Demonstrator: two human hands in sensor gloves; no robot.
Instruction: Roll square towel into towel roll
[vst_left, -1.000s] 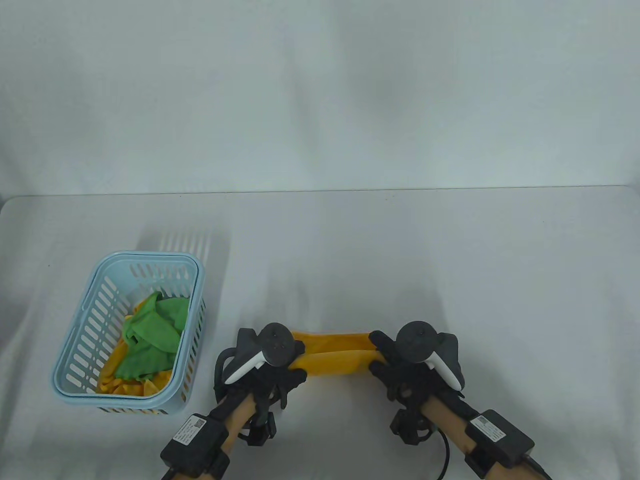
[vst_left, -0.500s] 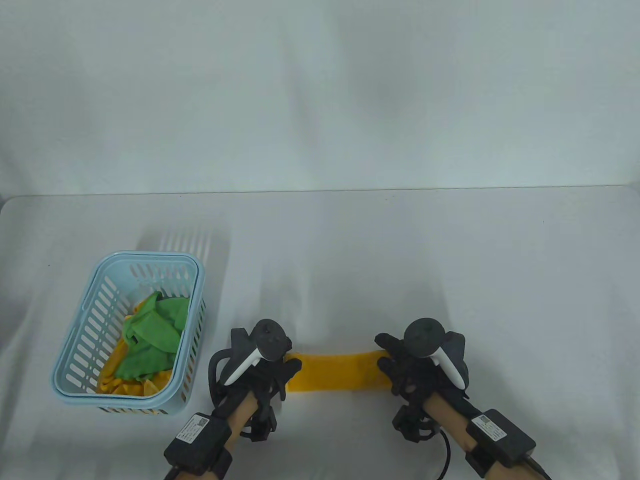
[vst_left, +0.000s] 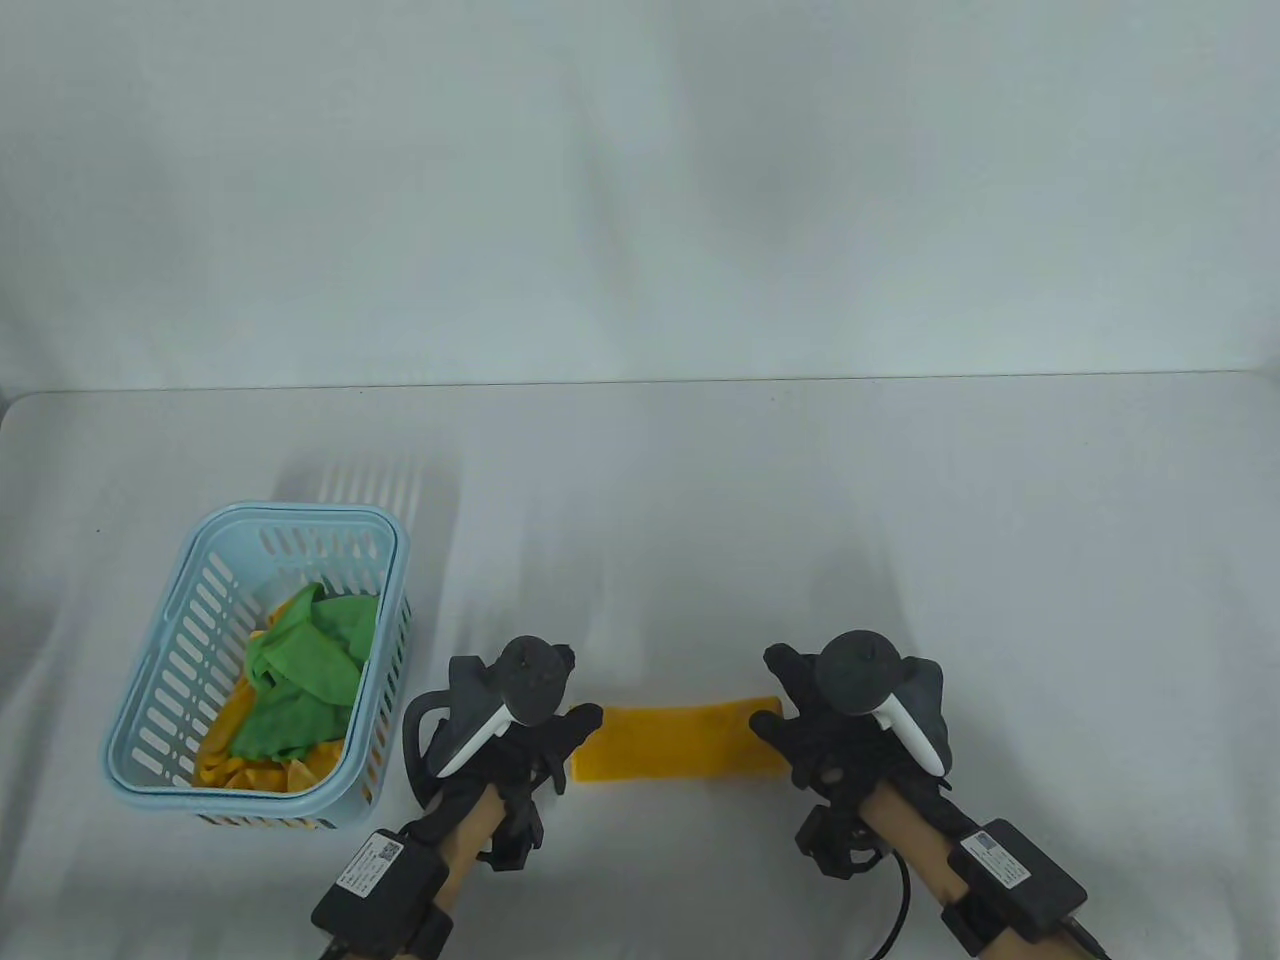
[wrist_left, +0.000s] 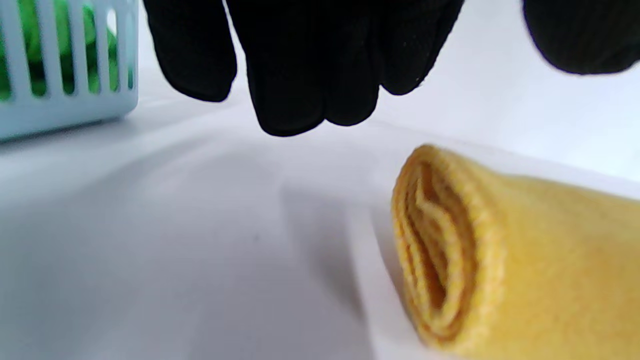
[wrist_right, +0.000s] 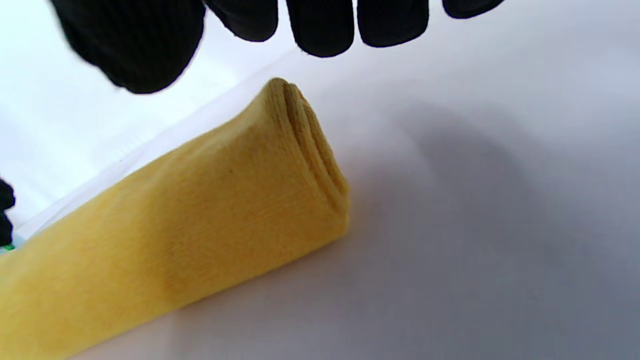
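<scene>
Two gloved hands flank the yellow towel roll (vst_left: 678, 742) lying near the counter's (vst_left: 900, 500) front edge: past the light-blue basket (vst_left: 160, 690) of green cloth (vst_left: 300, 680), left hand (vst_left: 520, 730) and right hand (vst_left: 830, 730) hover released, labels unreadable.

Looks like a staged recording setup, a lab or studio bench rather than a home. Plain white table (vst_left: 700, 500) under a smooth white cloth, backed by a bare white draped backdrop (vst_left: 640, 180) with no furniture or decoration. Only props: a pale blue slotted plastic basket (vst_left: 160, 640) with green and yellow cloths (vst_left: 300, 680). Black sensor gloves, hand trackers (vst_left: 860, 670), wrist-strapped black boxes (vst_left: 1015, 870) and cabling point to data capture.
</scene>
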